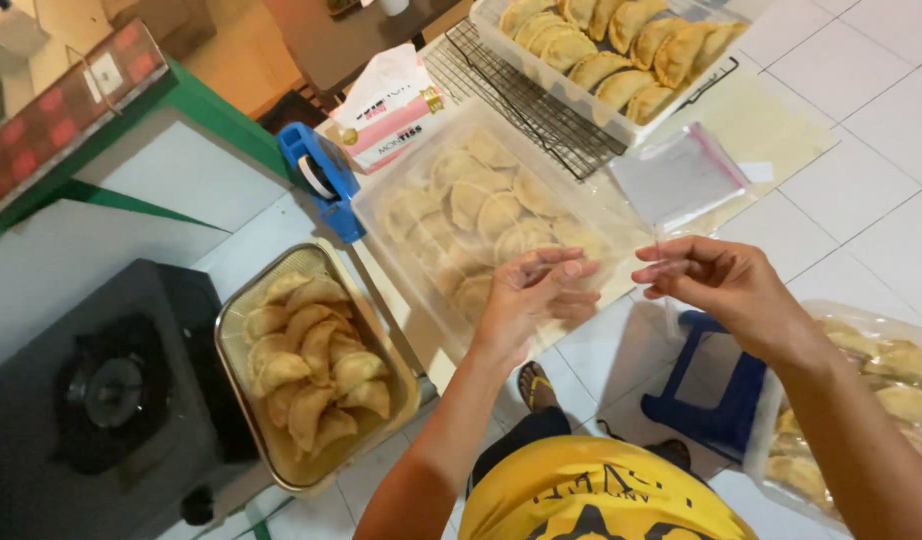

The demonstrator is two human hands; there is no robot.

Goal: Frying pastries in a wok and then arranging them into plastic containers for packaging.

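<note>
Two hands: raised together over the floor, left hand (534,290) and right hand (723,283) stretching a small clear plastic bag (649,268) between them
Left fingers: pinched narrow on one edge of the clear plastic bag, thumb against fingertips
Right fingers: pinched narrow on the opposite edge, remaining fingers curled loosely
Bag position: held in the air between both hands, above the near corner of the clear tub (501,215), touching nothing else; apparently empty, though too thin and transparent to be sure
Step in hand: judged as opening the mouth of the bag, with the two edges being rubbed or pulled apart
Next move calls for: probably one hand kept on the opened mouth while the other is freed to reach a pastry; mouth needs to gape wide enough first
Clear tub: full of pale crescent pastries, just ahead of the left hand
Metal tray (243,300): golden crescent pastries piled inside, resting beside the black gas stove (111,395)
Wire rack (526,100): beyond the tub, with a white tray (581,100) of browned pastries on top
Spare bags (676,175): flat stack of clear ones on the tiles, ahead of the right hand
Filled bag (861,400): large, packed with pastries, under the right forearm
Blue stool (716,395): low on the tiled floor below the hands
Tape dispenser (321,175): blue, left of the tub
</note>
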